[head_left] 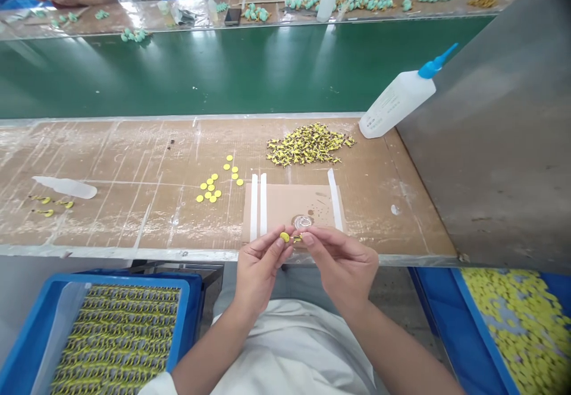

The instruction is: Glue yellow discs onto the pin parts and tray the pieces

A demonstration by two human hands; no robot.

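Between the thumb and fingers of my left hand (263,264) is a small yellow disc (284,237). My right hand (345,261) pinches a tiny yellow-and-dark piece (297,238) close beside the disc; whether the two touch I cannot tell. Both hands are at the table's front edge, over a cardboard sheet (294,201) with white tape strips. A clear smear of glue-like stuff (303,222) shows on the cardboard just beyond my fingers. Farther back lies a heap of small yellow-and-dark pieces (307,145). Several loose yellow discs (210,188) are scattered to the left.
A white bottle with a blue nozzle (399,100) leans by the metal panel (499,133) at right. A white tube (66,187) lies left near several joined pieces (49,212). Blue trays (185,312) flank me below. Beyond the green belt (178,74), other people sit.
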